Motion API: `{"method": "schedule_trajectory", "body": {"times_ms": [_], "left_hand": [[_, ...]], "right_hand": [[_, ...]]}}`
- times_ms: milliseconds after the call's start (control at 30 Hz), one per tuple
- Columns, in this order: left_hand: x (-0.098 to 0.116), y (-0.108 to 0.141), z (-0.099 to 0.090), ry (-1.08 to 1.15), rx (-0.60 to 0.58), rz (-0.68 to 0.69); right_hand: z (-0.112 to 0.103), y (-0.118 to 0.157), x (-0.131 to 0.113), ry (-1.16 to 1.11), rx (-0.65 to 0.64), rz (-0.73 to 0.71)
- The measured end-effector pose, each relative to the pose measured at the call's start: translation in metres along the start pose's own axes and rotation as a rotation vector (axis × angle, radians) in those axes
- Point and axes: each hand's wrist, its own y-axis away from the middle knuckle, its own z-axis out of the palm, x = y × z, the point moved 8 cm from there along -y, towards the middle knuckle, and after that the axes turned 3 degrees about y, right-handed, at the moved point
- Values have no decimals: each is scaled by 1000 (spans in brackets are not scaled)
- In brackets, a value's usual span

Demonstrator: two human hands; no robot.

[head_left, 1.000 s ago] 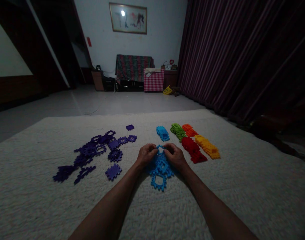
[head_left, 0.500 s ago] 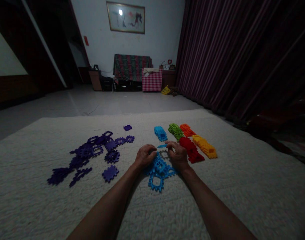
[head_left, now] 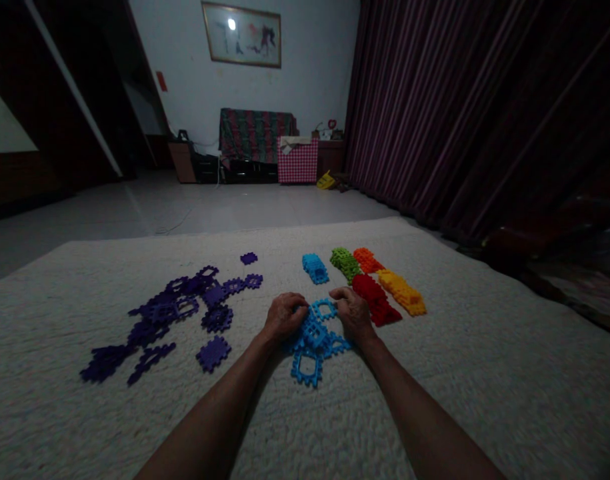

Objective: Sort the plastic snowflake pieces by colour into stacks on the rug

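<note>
Between my hands lies a loose heap of blue toothed pieces [head_left: 312, 337], some with square openings. My left hand [head_left: 285, 316] rests at the heap's left edge with its fingers curled; what they hold, if anything, is hidden. At the upper right of the heap is my right hand [head_left: 353, 312], its fingers bent at the right side of a blue frame piece [head_left: 325, 309], which it appears to grip. Beyond the hands stands a blue stack [head_left: 315, 268].
Dark purple pieces [head_left: 169, 308] lie scattered on the pale quilted mat [head_left: 135, 427] at left. On the right are green [head_left: 345, 265], orange [head_left: 367, 260], red [head_left: 375, 300] and yellow [head_left: 403, 291] stacks.
The blue piece between my fingertips, earlier seen edge-on, now shows its square opening. The whole view has shifted slightly, so the mat's contents appear further left.
</note>
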Motion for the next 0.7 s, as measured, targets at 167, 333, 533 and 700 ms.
{"method": "schedule_trajectory", "body": {"times_ms": [167, 333, 533, 700], "left_hand": [[0, 0, 0, -6, 6, -2], [2, 0, -2, 4, 17, -15], [3, 0, -3, 0, 21, -23], [5, 0, -3, -19, 16, -32]], "right_hand": [[13, 3, -12, 317, -138, -32], [22, 8, -17, 465, -267, -9], [20, 6, -13, 477, -389, 48], [19, 8, -14, 472, -373, 17]]}}
